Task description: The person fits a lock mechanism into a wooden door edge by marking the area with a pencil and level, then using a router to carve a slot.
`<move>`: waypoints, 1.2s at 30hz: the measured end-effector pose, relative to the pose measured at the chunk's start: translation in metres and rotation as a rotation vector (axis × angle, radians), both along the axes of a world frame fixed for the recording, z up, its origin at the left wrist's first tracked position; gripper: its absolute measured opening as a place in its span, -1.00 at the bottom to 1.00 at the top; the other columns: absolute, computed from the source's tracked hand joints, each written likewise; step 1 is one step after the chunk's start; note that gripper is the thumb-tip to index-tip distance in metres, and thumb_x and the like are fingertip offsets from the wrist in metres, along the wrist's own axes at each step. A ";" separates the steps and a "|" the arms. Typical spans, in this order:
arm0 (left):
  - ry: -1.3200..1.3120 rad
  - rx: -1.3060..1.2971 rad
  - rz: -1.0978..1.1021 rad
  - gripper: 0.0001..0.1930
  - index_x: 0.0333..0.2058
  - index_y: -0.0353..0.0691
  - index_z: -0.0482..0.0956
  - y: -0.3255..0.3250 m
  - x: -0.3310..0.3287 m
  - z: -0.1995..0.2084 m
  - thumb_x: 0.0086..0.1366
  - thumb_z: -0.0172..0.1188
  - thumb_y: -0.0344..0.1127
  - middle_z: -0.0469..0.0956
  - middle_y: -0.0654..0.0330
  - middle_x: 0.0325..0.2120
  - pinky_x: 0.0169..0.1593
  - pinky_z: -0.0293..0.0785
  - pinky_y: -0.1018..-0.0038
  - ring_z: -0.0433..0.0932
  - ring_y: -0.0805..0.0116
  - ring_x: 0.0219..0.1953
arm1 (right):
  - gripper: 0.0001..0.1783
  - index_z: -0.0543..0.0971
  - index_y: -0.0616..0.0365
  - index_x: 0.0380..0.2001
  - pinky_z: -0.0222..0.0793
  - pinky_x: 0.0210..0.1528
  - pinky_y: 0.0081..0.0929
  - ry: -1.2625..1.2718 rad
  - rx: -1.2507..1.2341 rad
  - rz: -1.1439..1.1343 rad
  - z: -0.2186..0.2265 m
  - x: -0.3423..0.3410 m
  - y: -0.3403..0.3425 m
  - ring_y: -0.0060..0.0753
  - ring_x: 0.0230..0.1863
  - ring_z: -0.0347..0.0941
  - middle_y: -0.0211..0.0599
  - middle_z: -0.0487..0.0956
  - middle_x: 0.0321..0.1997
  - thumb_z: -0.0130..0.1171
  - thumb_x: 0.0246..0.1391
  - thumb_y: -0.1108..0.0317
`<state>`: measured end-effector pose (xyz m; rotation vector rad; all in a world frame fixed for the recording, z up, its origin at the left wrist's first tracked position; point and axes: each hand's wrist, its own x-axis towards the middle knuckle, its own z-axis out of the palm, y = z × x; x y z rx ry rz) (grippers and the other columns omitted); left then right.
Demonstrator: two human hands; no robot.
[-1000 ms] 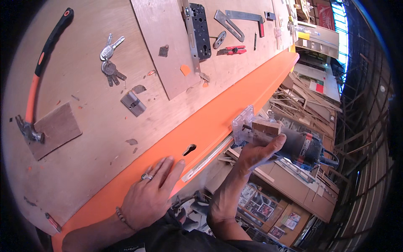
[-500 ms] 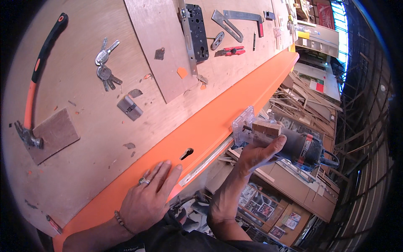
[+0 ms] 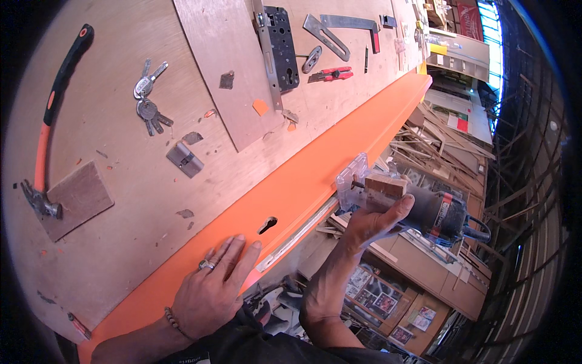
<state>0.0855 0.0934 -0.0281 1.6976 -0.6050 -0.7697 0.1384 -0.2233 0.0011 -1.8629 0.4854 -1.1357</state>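
My left hand (image 3: pixel 212 285) lies flat on the orange board (image 3: pixel 315 176), fingers stretched, a ring on one of them. Just beyond its fingertips a keyhole-shaped cutout (image 3: pixel 267 225) goes into the board. In my right hand (image 3: pixel 377 221) is a trim router (image 3: pixel 433 212), held on its side. Its clear plastic base (image 3: pixel 351 181) faces the board's near edge; whether the two touch, I cannot tell. A long pale slot (image 3: pixel 297 238) runs along that edge. A small wooden block (image 3: pixel 385 185) shows at the router, by my thumb.
On the plywood table (image 3: pixel 133 212) lie a hammer (image 3: pixel 51 115), keys (image 3: pixel 147 97), a lock cylinder (image 3: pixel 185 159), a mortise lock (image 3: pixel 280 51), a red utility knife (image 3: pixel 331 74) and a square (image 3: pixel 351 23). Scrap timber (image 3: pixel 436 142) is piled beyond the board's right side.
Both hands and the router keep almost the same place. The table's things appear shifted slightly to the left, as the view has moved a little.
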 end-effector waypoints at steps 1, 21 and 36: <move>-0.003 0.003 -0.002 -0.14 0.46 -0.29 0.30 0.000 0.000 0.000 0.13 0.34 -0.47 0.39 -0.31 0.37 0.38 0.49 0.03 0.45 -0.22 0.41 | -0.23 0.31 0.08 0.42 0.58 0.33 -0.10 -0.016 0.016 -0.003 0.000 0.000 -0.001 -0.16 0.27 0.55 -0.16 0.52 0.30 0.34 0.32 -0.04; 0.013 0.007 -0.017 -0.02 0.51 -0.31 0.21 0.001 0.000 0.003 0.10 0.45 -0.45 0.39 -0.26 0.40 0.45 0.41 0.03 0.40 -0.18 0.46 | -0.16 0.22 0.14 0.43 0.63 0.25 -0.06 -0.028 0.141 0.021 0.001 -0.005 -0.003 -0.08 0.19 0.56 -0.06 0.51 0.23 0.39 0.27 0.08; -0.092 0.021 0.032 0.03 0.47 -0.40 0.21 -0.001 -0.001 0.005 -0.03 0.47 -0.57 0.40 -0.21 0.39 0.36 0.53 0.15 0.44 -0.15 0.41 | -0.20 0.27 0.30 0.35 0.56 0.25 -0.11 0.065 0.117 0.022 0.012 -0.022 0.055 -0.13 0.18 0.55 -0.08 0.51 0.20 0.38 0.27 0.06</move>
